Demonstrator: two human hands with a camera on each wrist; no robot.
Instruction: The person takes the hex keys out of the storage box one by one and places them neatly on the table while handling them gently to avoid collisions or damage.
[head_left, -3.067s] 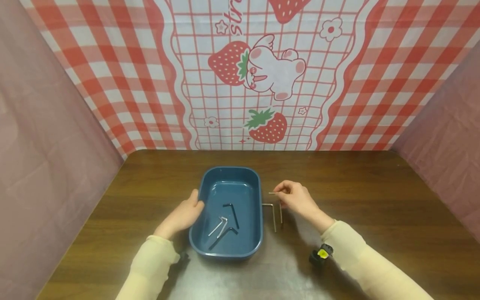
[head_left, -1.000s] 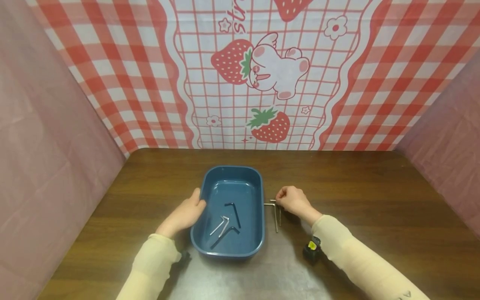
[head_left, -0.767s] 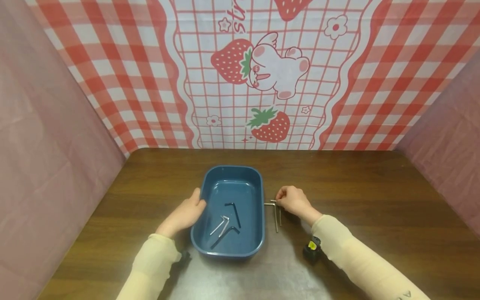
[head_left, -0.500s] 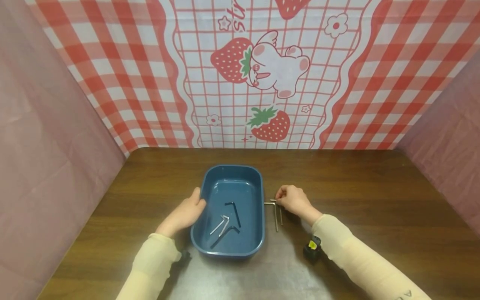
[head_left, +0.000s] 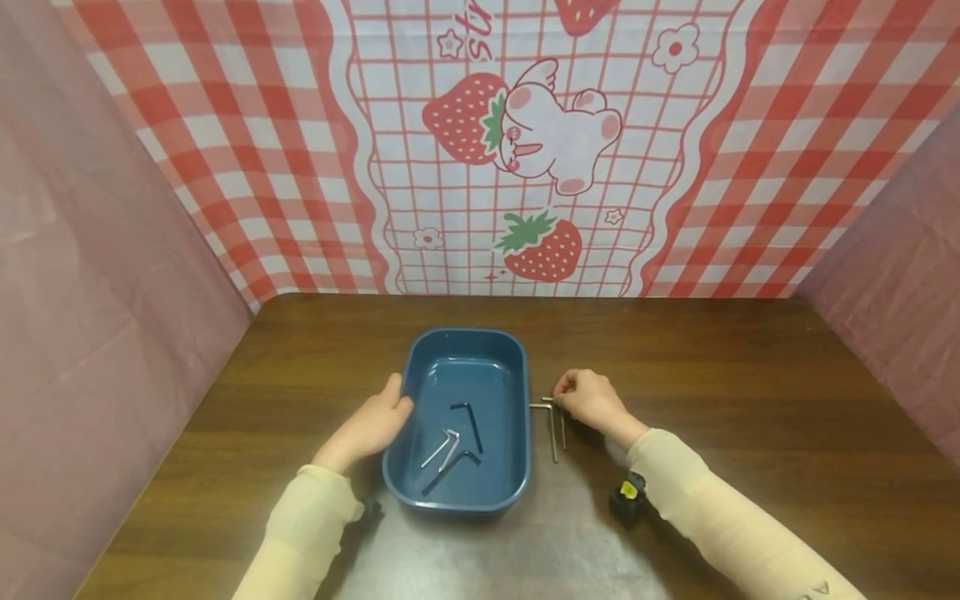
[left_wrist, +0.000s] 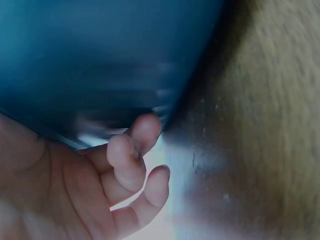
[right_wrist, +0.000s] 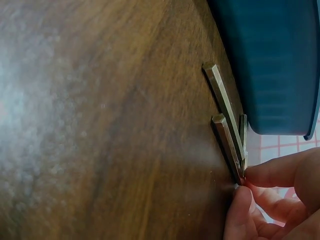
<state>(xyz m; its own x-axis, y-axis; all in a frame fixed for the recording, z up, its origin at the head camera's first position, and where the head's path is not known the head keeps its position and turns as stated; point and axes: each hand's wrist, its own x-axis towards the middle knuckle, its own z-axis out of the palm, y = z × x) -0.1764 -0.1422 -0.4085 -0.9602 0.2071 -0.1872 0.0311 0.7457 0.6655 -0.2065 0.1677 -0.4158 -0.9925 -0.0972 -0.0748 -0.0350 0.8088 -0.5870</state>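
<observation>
A blue plastic tub (head_left: 491, 492) stands on the table, with black and silver hex keys (head_left: 470, 427) lying inside. My left hand (head_left: 371, 427) holds the tub's left side; in the left wrist view its curled fingers (left_wrist: 145, 132) are by the outer wall. Just right of the tub, a brass-coloured hex key (head_left: 553, 433) lies on the table. My right hand (head_left: 592, 402) pinches a second brass-coloured hex key (right_wrist: 227, 142) near its bend, beside the first one. Both keys look flat on the wood in the right wrist view. The fingers partly cover the held key.
The brown wooden table (head_left: 712, 375) extends to both sides of the tub. Behind it hangs a red-and-white strawberry cloth (head_left: 495, 192), and pink curtains (head_left: 90, 292) flank the table. A black wrist camera (head_left: 627, 504) sits below my right wrist.
Since about three seconds ago, my right hand has come slightly nearer with the hex key, bringing it down close beside the other brass-coloured key. Over the last second both hands have stayed nearly still.
</observation>
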